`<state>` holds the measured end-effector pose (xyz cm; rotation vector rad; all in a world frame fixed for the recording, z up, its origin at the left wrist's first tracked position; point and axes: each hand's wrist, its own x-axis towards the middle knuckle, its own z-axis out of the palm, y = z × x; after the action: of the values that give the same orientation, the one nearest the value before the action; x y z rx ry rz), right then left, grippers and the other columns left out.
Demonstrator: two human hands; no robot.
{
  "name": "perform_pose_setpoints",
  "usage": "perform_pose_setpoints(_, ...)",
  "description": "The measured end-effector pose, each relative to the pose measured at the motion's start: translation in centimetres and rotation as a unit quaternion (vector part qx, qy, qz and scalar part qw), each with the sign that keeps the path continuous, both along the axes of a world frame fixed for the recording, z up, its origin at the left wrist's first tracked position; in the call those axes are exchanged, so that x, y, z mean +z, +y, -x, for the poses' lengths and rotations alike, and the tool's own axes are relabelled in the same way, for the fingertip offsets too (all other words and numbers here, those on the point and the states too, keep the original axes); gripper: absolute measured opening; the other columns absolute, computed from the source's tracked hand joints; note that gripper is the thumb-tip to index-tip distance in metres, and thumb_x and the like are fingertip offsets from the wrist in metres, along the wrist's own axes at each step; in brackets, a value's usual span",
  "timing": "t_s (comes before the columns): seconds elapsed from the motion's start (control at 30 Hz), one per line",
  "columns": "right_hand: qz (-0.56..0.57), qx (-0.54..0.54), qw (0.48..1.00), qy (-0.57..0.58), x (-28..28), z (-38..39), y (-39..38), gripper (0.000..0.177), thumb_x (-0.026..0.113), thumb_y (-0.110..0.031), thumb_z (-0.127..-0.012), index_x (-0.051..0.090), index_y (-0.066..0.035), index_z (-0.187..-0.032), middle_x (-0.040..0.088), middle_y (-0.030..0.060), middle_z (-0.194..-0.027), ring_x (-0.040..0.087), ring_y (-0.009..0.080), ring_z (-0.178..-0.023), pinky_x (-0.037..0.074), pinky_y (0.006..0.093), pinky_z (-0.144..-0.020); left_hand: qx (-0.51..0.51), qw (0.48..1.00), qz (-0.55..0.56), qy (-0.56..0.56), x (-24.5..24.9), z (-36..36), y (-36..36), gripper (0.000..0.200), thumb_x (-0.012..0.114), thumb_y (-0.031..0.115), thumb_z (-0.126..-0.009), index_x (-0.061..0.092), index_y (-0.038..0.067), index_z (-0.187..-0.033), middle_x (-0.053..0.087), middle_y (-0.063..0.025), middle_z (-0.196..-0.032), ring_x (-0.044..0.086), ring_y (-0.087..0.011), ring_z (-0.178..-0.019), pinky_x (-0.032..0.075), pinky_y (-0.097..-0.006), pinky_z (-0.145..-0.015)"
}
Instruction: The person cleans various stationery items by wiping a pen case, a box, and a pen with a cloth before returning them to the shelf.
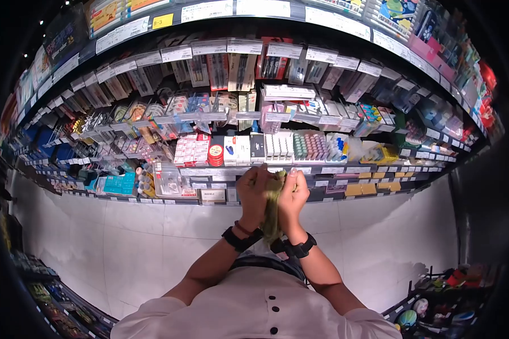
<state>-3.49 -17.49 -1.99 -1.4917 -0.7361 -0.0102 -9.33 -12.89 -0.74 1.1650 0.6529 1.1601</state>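
Observation:
Both hands are raised side by side in front of my body, before the lower shelves. A crumpled olive-green cloth is bunched between them, its loose end hanging down between my wrists. My left hand is closed on the cloth's left side. On the other side, my right hand is closed on it too, thumb pointing up. The part of the cloth inside both fists is hidden. Dark bands sit on both wrists.
A curved shop shelf spans the view, with hanging pens and packed stationery. Red-and-white boxes and glue-stick-like tubes stand just beyond my hands. Pale tiled floor lies below. More racks stand at lower right and lower left.

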Motion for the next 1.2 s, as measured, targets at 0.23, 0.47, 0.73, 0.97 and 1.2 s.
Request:
perform_pose_setpoints(0.23,0.265,0.249,0.931,-0.009,0.7,2.3,-1.0,0.033,0.055,-0.017,-0.082,0.043,0.003,-0.105,0.06,0.022,-0.084,0.06,0.0382,-0.078,0.046,0.0376,-0.065,0.116,0.981,0.066,-0.143,-3.0,1.6,5.2,0.018,0.051,0.018,-0.089,0.045,0.004,-0.098,0.052,-0.0031,-0.081,0.049,-0.0065,-0.068,0.043,-0.0214,-0.06)
perform_pose_setpoints(0.47,0.163,0.221,0.961,0.016,-2.2,0.7,0.4,0.03,0.05,-0.023,-0.085,0.05,0.005,-0.095,0.058,0.0194,-0.065,0.059,0.0332,-0.063,0.045,0.0379,-0.054,-0.056,0.991,0.087,-0.083,-2.6,1.9,4.6,0.029,0.038,0.027,-0.093,0.044,0.002,-0.107,0.054,-0.0067,-0.088,0.052,-0.0144,-0.085,0.042,-0.0274,-0.076)
perform_pose_setpoints(0.73,-0.037,0.339,0.901,0.269,-5.3,-4.8,3.8,0.028,0.046,-0.018,-0.088,0.048,0.0,-0.111,0.058,0.0056,-0.094,0.056,0.0121,-0.076,0.047,0.0247,-0.066,0.01,0.994,0.015,0.109,-5.6,-1.6,3.4,0.036,0.036,0.029,-0.093,0.048,-0.002,-0.105,0.056,-0.0097,-0.091,0.051,-0.0115,-0.083,0.041,-0.0262,-0.072)
perform_pose_setpoints(0.97,0.187,0.423,0.856,0.232,-5.0,-7.5,5.4,0.05,0.043,-0.026,-0.091,0.029,-0.001,-0.131,0.04,0.0104,-0.125,0.04,0.0162,-0.113,0.035,0.0287,-0.092,0.07,0.984,0.132,-0.095,-3.1,-5.6,7.6,0.044,0.026,0.035,-0.094,0.041,-0.001,-0.117,0.054,-0.0117,-0.103,0.055,-0.0187,-0.09,0.044,-0.0291,-0.081)
perform_pose_setpoints(1.2,0.052,0.255,0.953,0.156,-4.4,-13.8,7.5,0.036,0.041,-0.012,-0.088,0.039,0.0,-0.122,0.047,0.0147,-0.117,0.047,0.021,-0.108,0.039,0.0316,-0.089,0.046,0.994,0.029,0.094,-4.2,-13.4,7.9,0.038,0.044,0.018,-0.09,0.035,-0.001,-0.121,0.051,-0.0146,-0.108,0.052,-0.0221,-0.097,0.042,-0.0328,-0.082)
